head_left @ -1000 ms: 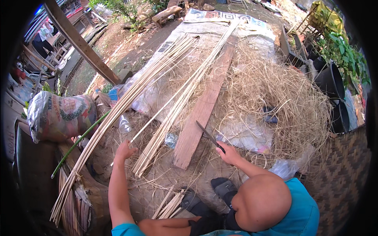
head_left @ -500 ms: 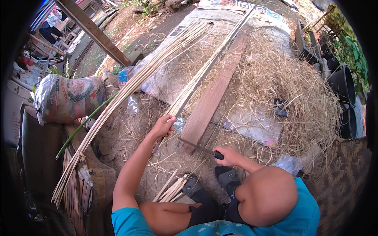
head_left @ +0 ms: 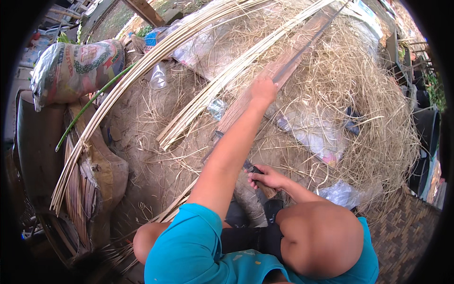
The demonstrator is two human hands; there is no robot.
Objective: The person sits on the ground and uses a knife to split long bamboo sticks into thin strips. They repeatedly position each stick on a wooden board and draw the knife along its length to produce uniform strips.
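My left hand (head_left: 264,90) reaches out over the brown wooden board (head_left: 246,99), its fingers closed around a long dark strip (head_left: 307,45). The strip slants along the board toward the far right, with its near end (head_left: 206,156) showing past my forearm. Near my right knee, my right hand (head_left: 270,179) grips a knife (head_left: 256,170) by its black handle. My left forearm covers part of the blade, which points up and left. A short piece of brown wood (head_left: 266,190) shows just below my right hand. Left of the board lies a row of pale split strips (head_left: 222,83).
A long bundle of pale strips (head_left: 118,97) leans over a wooden piece at left, beside a green stalk (head_left: 94,103) and a stuffed sack (head_left: 78,71). Curly shavings (head_left: 359,99) heap at right. A clear plastic bag (head_left: 341,194) lies by a woven mat (head_left: 402,227).
My left hand has moved forward and right, shifting the dark strip from beside the pale strips to over the board. My right hand still holds the knife, its blade now turned more upward.
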